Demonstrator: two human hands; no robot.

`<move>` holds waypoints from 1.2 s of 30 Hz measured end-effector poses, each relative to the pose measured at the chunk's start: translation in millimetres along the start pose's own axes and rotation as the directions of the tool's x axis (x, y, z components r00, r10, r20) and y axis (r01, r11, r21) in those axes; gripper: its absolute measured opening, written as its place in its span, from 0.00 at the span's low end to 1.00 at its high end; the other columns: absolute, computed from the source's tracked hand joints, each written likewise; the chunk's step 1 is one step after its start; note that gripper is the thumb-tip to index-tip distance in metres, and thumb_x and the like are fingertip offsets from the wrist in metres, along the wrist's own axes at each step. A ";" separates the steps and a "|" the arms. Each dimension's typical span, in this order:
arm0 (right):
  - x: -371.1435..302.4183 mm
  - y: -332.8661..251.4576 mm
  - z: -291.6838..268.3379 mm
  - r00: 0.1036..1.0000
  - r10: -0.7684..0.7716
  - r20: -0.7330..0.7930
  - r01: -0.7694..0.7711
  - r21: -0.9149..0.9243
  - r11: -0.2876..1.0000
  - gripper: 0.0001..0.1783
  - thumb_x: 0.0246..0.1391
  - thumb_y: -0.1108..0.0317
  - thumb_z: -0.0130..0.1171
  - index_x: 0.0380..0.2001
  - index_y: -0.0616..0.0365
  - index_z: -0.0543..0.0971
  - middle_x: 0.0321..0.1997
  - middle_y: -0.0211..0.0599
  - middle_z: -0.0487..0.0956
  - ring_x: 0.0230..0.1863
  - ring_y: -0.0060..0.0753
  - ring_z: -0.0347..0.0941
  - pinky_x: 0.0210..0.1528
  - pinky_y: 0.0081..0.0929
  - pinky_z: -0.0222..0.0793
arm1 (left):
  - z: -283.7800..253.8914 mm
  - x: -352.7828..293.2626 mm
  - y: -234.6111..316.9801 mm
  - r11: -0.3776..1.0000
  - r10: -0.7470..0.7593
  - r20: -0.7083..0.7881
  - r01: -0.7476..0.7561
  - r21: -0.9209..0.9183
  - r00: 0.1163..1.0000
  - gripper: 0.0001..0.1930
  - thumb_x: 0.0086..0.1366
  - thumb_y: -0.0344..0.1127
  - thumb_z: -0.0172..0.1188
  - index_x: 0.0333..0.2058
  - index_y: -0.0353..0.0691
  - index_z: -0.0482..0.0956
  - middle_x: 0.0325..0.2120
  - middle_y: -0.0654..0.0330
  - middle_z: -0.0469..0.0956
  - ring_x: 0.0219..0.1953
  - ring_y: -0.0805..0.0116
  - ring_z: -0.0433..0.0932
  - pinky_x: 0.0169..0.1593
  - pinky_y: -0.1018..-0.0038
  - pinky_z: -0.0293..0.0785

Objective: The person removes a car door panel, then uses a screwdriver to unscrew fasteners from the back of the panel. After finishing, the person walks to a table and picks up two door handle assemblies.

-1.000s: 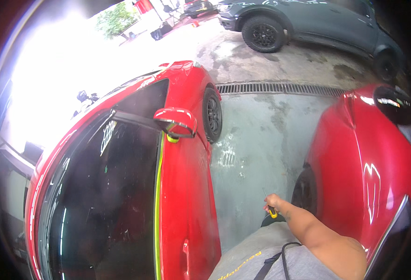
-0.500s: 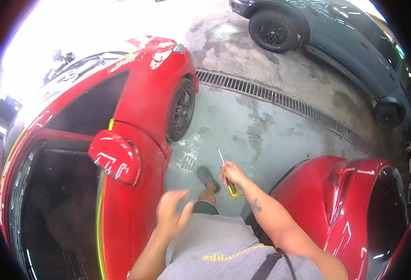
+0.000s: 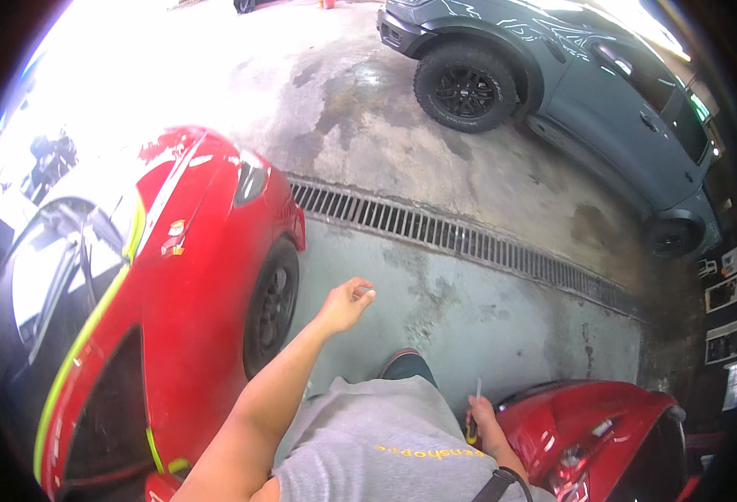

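Note:
My left hand reaches forward over the grey-green floor, beside the front wheel of the red car on my left. Its fingers are loosely bent, the thumb a little apart, and nothing shows in them. Low at my right side, my right hand is wrapped round a hand tool with a yellow-and-black handle. A thin pale metal blade or shaft sticks up from that grip; its exact kind is unclear. One shoe shows ahead of my grey shirt.
Red bodywork with a lamp stands close on my right. A slotted drain grate crosses the floor ahead. Beyond it is a dark grey pickup-like vehicle with a chunky black tyre. Framed sheets are at the far right.
I have moved forward past the red car's mirror toward its front wheel. My left hand has swung forward; my right hand, still holding the tool, has dropped back to my side.

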State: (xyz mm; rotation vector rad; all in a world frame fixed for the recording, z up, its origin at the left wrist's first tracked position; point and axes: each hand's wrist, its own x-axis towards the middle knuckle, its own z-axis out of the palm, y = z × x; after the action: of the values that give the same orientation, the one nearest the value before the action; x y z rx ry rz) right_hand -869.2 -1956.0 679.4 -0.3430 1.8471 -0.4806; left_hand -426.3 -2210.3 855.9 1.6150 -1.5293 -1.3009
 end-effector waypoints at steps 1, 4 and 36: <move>29.4 15.0 -1.5 0.998 0.023 -0.057 -0.022 0.024 0.999 0.09 0.66 0.60 0.54 0.41 0.53 0.74 0.19 0.36 0.72 0.14 0.34 0.68 0.16 0.40 0.67 | -12.2 35.1 -3.7 0.995 0.009 0.005 -0.010 0.095 1.000 0.22 0.67 0.46 0.62 0.51 0.36 0.79 0.42 0.46 0.84 0.45 0.52 0.83 0.50 0.62 0.78; 198.7 95.0 -47.4 0.948 -0.255 0.192 0.304 -0.789 0.534 0.19 0.63 0.52 0.53 0.40 0.58 0.81 0.33 0.49 0.81 0.31 0.49 0.79 0.33 0.46 0.75 | -52.3 127.4 -70.0 0.951 -0.047 0.013 0.041 0.305 0.999 0.23 0.66 0.48 0.61 0.51 0.37 0.78 0.46 0.44 0.82 0.49 0.46 0.81 0.53 0.57 0.76; 642.3 -1069.2 428.6 0.927 0.095 0.364 0.333 -0.911 0.242 0.11 0.48 0.62 0.65 0.33 0.54 0.87 0.36 0.44 0.85 0.38 0.45 0.83 0.41 0.43 0.76 | -674.9 1227.9 28.2 0.998 0.048 -0.473 -0.026 0.053 0.880 0.18 0.72 0.44 0.58 0.45 0.32 0.80 0.32 0.53 0.83 0.34 0.65 0.82 0.42 0.68 0.77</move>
State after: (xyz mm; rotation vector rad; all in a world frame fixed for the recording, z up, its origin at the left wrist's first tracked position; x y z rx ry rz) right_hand -668.9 -3253.0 548.2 -1.3596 1.5163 0.7463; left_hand 23.0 -3536.9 807.0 1.7602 -1.2793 -0.7692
